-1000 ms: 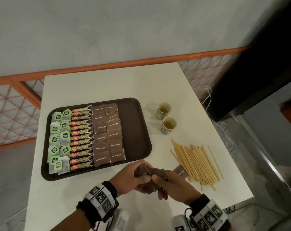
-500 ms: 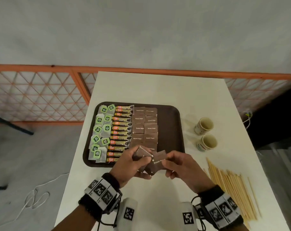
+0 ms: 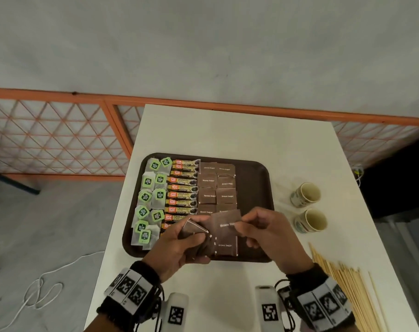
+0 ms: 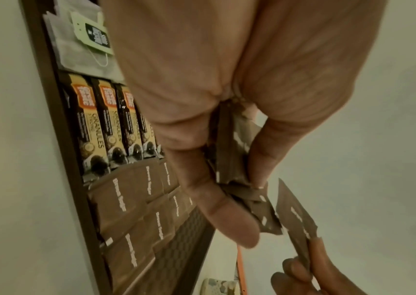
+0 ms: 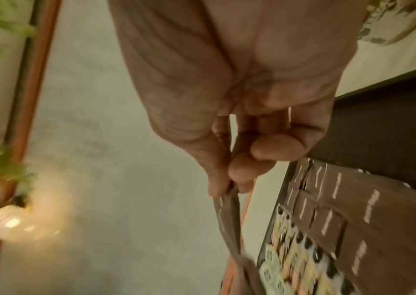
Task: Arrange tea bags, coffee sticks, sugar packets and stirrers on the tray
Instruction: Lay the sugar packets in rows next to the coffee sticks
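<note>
A dark brown tray point(image 3: 263, 185) on the white table carries green-tagged tea bags point(image 3: 148, 181) at the left, coffee sticks point(image 3: 182, 195) in the middle and brown sugar packets point(image 3: 216, 188) to their right. My left hand point(image 3: 179, 243) grips a small stack of brown sugar packets point(image 4: 232, 159) over the tray's near edge. My right hand point(image 3: 261, 231) pinches one sugar packet point(image 3: 225, 225) by its edge, just right of that stack. This pinched packet point(image 5: 229, 223) hangs edge-on in the right wrist view. Wooden stirrers point(image 3: 345, 288) lie on the table at the near right.
Two small paper cups point(image 3: 305, 194) point(image 3: 311, 220) stand on the table right of the tray. An orange lattice railing point(image 3: 60, 140) runs behind the table. A white cable point(image 3: 36, 291) lies on the floor at the left. The tray's right strip point(image 3: 254, 188) is bare.
Both hands rose from the table's near edge to above the tray's near side. My right hand drew one packet away from the stack held by my left hand. The view swung left.
</note>
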`<state>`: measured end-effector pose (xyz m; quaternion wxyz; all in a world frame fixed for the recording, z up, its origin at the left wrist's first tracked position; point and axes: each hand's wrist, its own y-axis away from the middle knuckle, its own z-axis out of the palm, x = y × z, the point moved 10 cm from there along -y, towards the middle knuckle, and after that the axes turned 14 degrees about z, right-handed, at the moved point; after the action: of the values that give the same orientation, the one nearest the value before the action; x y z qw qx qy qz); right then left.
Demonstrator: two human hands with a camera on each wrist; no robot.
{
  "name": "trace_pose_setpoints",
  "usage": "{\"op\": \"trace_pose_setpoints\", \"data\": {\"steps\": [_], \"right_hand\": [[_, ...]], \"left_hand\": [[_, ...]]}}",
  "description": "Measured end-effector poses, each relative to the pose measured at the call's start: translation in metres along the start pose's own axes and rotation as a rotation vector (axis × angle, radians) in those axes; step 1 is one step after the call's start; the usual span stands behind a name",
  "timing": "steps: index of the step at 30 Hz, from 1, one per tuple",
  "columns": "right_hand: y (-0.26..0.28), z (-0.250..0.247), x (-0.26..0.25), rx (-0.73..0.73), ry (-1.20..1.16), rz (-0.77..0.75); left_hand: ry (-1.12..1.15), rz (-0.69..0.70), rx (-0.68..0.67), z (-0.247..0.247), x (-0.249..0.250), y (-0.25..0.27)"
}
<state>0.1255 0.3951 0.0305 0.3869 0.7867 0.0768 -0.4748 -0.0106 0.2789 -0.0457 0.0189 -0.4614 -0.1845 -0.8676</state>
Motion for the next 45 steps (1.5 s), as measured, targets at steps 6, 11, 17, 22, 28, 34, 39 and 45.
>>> {"op": "trace_pose_setpoints", "data": {"steps": [6, 11, 17, 22, 28, 34, 39, 45], "right_hand": [[-0.106, -0.032, 0.022, 0.203, -0.065, 0.234], [-0.178, -0.024, 0.05, 0.205, -0.023, 0.405], [-0.197, -0.03, 0.065, 0.292, 0.089, 0.432], [-0.182, -0.039, 0.047, 0.393, 0.222, 0.322], [-0.079, 0.019, -0.014, -0.009, 0.195, 0.098], [-0.033, 0.041, -0.027, -0.05, 0.246, -0.095], [-0.026, 0.011, -0.016, -0.01, -0.077, -0.021], [-0.015, 0.02, -0.013, -0.037, -0.172, -0.001]], "left_hand": [[-0.035, -0.008, 0.149, -0.04, -0.004, -0.004], [-0.065, -0.019, 0.182, -0.059, -0.003, -0.003], [-0.045, -0.003, 0.195, -0.063, 0.006, -0.007], [0.012, 0.019, 0.189, -0.056, 0.016, -0.01], [0.063, 0.085, 0.182, -0.033, 0.034, -0.015], [0.062, 0.118, 0.142, -0.011, 0.035, -0.013], [0.141, 0.135, 0.207, -0.021, 0.037, -0.004], [0.06, 0.127, 0.205, -0.015, 0.034, 0.001]]}}
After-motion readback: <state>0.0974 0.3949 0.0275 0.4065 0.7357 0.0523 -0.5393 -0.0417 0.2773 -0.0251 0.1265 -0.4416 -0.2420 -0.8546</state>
